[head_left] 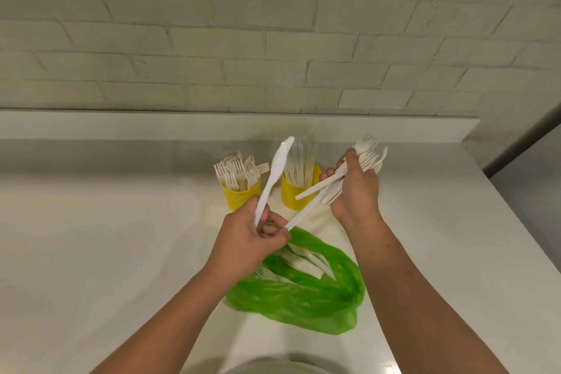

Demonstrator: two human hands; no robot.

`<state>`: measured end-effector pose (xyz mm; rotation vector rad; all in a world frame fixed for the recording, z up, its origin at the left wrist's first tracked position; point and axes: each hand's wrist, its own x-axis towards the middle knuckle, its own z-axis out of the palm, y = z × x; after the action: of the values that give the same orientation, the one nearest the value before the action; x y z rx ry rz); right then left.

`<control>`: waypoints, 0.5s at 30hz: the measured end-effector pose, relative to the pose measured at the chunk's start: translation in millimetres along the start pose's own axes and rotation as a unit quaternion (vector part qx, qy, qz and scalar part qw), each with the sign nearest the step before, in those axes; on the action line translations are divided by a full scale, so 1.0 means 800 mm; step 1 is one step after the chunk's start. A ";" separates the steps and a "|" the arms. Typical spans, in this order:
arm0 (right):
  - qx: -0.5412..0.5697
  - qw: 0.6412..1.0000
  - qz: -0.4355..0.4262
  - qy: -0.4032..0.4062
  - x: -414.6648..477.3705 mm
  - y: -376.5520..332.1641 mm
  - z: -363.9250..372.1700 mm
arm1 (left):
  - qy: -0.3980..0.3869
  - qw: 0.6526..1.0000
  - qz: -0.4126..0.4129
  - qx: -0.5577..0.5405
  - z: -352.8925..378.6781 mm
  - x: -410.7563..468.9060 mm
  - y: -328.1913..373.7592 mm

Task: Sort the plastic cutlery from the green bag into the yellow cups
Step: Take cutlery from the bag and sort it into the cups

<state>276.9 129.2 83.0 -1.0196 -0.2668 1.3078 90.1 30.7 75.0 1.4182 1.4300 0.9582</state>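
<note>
My left hand (250, 237) grips the handle of a white plastic knife (274, 173), whose serrated blade points up and away; its fingertips also touch the end of a second white handle (303, 212) that slants up into my right hand. My right hand (355, 191) is shut on a bundle of white forks (368, 155), tines up. Behind stand two yellow cups: the left cup (239, 196) is full of forks, the right cup (296, 194) holds upright knives. The green bag (303, 297) lies open below my hands with more white cutlery inside.
Everything sits on a white counter (106, 237) against a pale brick wall (273, 39). The counter's right edge (522, 222) runs diagonally beside a grey panel. A pale rounded object (291, 364) shows at the bottom edge.
</note>
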 end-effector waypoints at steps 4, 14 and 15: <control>0.015 1.000 0.015 -0.009 0.003 0.000 -0.003 | -0.003 0.998 -0.019 -0.054 -0.002 0.001 -0.004; 0.024 0.998 0.009 -0.053 0.001 0.001 -0.004 | -0.031 0.985 -0.092 -0.144 -0.003 0.013 -0.012; 0.018 0.998 0.005 -0.052 0.001 0.004 -0.003 | -0.033 0.989 -0.082 -0.120 -0.001 0.015 -0.010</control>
<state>276.5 128.5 79.3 -0.9247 -0.3156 1.3713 87.1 42.1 66.9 1.1276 1.3117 0.9346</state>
